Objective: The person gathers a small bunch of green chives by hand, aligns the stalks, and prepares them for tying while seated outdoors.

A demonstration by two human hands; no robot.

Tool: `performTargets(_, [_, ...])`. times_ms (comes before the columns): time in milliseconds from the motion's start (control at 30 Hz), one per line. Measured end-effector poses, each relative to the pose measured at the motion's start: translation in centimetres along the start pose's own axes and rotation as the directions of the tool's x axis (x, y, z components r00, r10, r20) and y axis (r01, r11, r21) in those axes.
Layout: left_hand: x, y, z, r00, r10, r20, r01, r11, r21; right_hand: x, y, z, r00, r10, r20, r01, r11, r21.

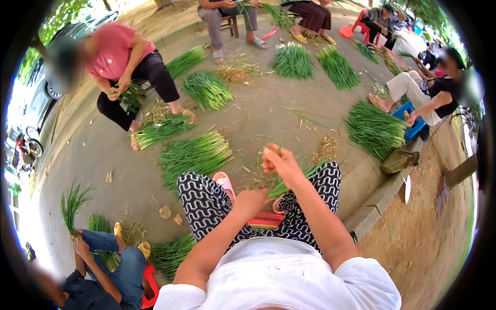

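My left hand (251, 203) is closed round the pale end of a small bunch of chives (279, 189). The green leaves reach right, passing beneath my right forearm towards my right knee. Raised above the bunch, my right hand (281, 164) is pinched, and a thin green strand stands up at its fingers. Its fingertips partly hide what else they hold. Past my left knee a big heap of chives (194, 157) lies on the ground, pale ends to the right. Dry trimmings (253, 179) are strewn between my feet.
More chive piles lie around, including one at the right (374, 129) beside a blue stool (411, 119). Several seated people handle chives nearby, one in a pink shirt (119, 51) at left. A stone kerb (374, 206) and a tree trunk (461, 171) stand to my right.
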State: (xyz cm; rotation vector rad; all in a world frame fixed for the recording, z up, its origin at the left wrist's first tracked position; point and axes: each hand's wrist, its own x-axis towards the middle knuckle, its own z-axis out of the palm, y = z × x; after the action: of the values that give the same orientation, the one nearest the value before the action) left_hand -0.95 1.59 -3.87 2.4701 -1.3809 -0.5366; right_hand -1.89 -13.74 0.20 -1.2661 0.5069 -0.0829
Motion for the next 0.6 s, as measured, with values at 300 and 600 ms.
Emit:
performTargets(300, [-0.3, -0.9, 1.0, 0.999, -0.018, -0.044, 0.013, 0.994, -0.109, 1.1, -5.1, -6.9, 0.947, -0.148, -0.285, 0.129, 0.988, -0.085])
performTargets(600, [0.2, -0.7, 0.2, 0.997, -0.068, -0.029, 0.064, 0.991, -0.118, -0.7, -7.1, -9.2, 0.965, -0.033, -0.26, 0.111, 0.95, 0.291])
